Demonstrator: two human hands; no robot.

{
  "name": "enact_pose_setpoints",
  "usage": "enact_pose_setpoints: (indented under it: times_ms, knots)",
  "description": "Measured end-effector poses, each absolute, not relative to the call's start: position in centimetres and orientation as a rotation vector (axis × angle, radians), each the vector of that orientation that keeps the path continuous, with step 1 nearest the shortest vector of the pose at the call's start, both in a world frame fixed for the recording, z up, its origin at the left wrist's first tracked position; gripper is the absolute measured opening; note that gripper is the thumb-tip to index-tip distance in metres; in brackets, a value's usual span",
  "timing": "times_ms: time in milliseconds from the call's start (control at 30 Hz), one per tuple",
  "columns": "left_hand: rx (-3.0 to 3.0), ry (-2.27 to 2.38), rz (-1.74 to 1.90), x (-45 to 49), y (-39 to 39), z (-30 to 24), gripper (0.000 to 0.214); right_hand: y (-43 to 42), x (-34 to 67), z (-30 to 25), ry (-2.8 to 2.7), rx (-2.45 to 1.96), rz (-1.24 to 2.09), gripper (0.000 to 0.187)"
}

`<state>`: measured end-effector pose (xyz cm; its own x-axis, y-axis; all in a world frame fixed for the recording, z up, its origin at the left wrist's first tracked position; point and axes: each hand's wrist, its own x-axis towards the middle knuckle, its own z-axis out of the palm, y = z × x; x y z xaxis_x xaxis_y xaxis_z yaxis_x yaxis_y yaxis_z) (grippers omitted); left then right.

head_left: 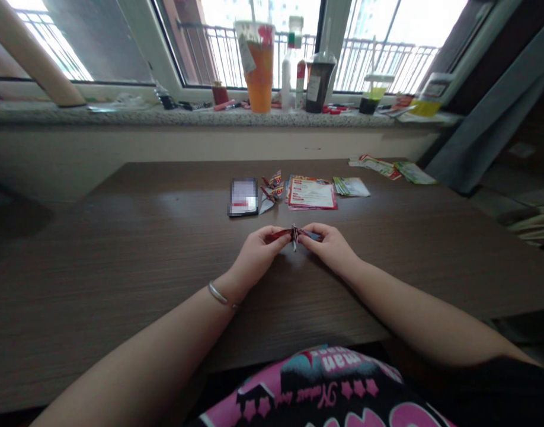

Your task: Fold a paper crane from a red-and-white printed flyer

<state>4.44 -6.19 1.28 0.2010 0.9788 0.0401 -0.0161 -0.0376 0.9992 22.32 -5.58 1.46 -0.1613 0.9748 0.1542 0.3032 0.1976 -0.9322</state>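
Low over the front middle of the table, both hands meet around a small piece of folded printed paper (294, 236), reddish with a pale lower edge. My left hand (264, 244) pinches its left side between thumb and fingers. From the other side, my right hand (329, 243) pinches its right part. Just beyond the hands lie folded paper pieces (272, 188) with dark red and yellow print. To their right is a stack of red-bordered printed sheets (313, 194), and to their left a dark-framed phone (243, 197) with its screen lit.
Green-and-white paper slips (351, 187) lie right of the stack; more printed strips (381, 167) rest at the table's back right. On the windowsill (187, 117) stand an orange drink cup (259, 71), a clear bottle (290, 74), a dark drink cup (319, 83) and small clutter.
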Motion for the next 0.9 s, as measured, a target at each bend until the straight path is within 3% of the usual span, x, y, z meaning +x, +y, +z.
enact_pose_setpoints:
  times_ms: [133,367,633,900]
  knots:
    - [1.19,0.943,1.072,4.55,-6.13,1.12,0.03,-5.56,22.35,1.46,-1.573,-1.242,1.069,0.021]
    - [1.025,0.822,1.08,4.73,-6.02,0.82,0.029,-5.55,22.23,1.02,-1.324,-1.097,1.466,0.032]
    - [1.189,0.964,1.068,4.52,-6.27,1.33,0.028,-5.62,22.21,0.81,-1.458,-1.269,1.272,0.029]
    - [0.878,0.839,0.958,4.33,-5.73,1.16,0.032,-5.72,22.21,1.12,-1.263,-1.158,1.5,0.033]
